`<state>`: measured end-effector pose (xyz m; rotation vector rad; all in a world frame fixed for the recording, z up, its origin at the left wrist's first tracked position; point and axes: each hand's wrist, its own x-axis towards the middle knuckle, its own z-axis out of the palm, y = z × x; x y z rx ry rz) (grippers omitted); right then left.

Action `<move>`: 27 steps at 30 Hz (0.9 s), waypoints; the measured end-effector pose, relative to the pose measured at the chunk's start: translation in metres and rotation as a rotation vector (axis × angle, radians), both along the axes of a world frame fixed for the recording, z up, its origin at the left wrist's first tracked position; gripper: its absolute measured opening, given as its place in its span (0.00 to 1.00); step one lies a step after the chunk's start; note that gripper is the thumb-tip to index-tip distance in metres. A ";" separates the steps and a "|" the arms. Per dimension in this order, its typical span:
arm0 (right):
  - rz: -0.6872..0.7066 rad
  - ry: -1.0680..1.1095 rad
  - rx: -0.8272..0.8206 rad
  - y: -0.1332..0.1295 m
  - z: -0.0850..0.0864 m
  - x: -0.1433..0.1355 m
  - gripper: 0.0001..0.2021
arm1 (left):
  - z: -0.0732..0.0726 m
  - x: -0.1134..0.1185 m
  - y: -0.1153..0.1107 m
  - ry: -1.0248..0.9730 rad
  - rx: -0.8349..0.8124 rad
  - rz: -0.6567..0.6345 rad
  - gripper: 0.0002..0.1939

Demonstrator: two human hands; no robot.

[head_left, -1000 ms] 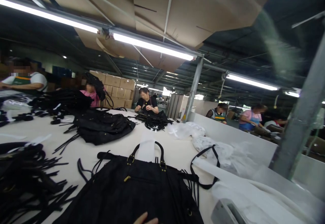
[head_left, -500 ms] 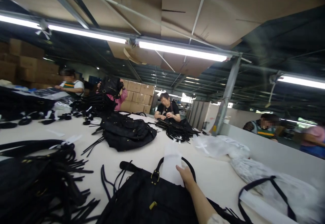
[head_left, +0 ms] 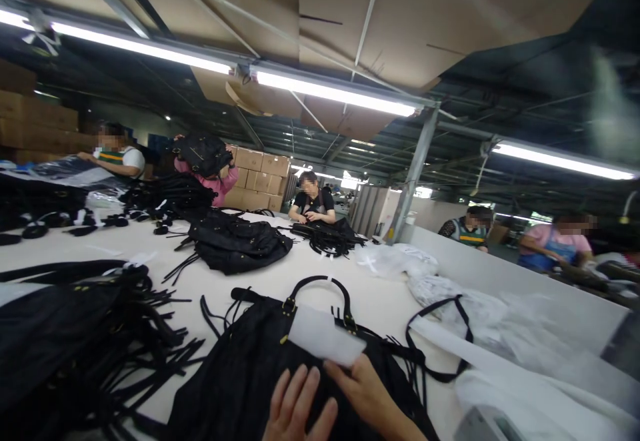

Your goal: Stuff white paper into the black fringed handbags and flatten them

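Observation:
A black handbag (head_left: 225,381) with a curved top handle and brass-coloured fittings lies on the white table right in front of me. My right hand (head_left: 364,387) pinches the lower right corner of a white sheet (head_left: 323,335), which rests over the bag's upper edge below the handle. Just left of it, my left hand (head_left: 299,404) is spread over the bag's front with its fingers apart, holding nothing. A brass-coloured zip pull (head_left: 284,339) shows beside the sheet's left corner.
Several black bags with dangling straps (head_left: 90,334) are heaped at my left. Another black bag (head_left: 240,244) lies farther back. Clear plastic bags (head_left: 475,314) and a black strap (head_left: 465,354) are on the right, along a low white partition (head_left: 520,294). Several co-workers are beyond.
The white sheet has come down from the handle onto the bag's front, with my right hand still on it. My left hand has entered from below. The view has turned right.

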<state>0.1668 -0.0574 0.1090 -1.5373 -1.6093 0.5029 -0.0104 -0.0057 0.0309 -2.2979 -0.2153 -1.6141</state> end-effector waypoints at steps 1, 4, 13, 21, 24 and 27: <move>0.038 -0.125 0.005 -0.017 -0.010 -0.011 0.20 | 0.002 -0.002 -0.003 -0.079 0.014 0.021 0.19; 0.132 -0.464 -0.024 -0.050 -0.036 -0.036 0.20 | 0.006 -0.015 -0.014 -0.058 -0.069 0.044 0.23; 0.012 -0.751 -0.129 -0.075 -0.048 -0.059 0.34 | -0.008 -0.052 -0.025 0.581 -0.384 0.038 0.06; 0.150 -0.755 -0.093 -0.117 -0.044 -0.067 0.31 | 0.020 -0.096 -0.027 0.898 -0.384 -0.191 0.29; 0.248 -0.854 0.096 -0.145 -0.057 -0.068 0.31 | 0.019 -0.097 -0.024 0.947 -0.325 -0.151 0.26; 0.248 -0.892 0.205 -0.176 -0.077 -0.089 0.22 | 0.023 -0.100 -0.020 1.001 -0.206 -0.162 0.25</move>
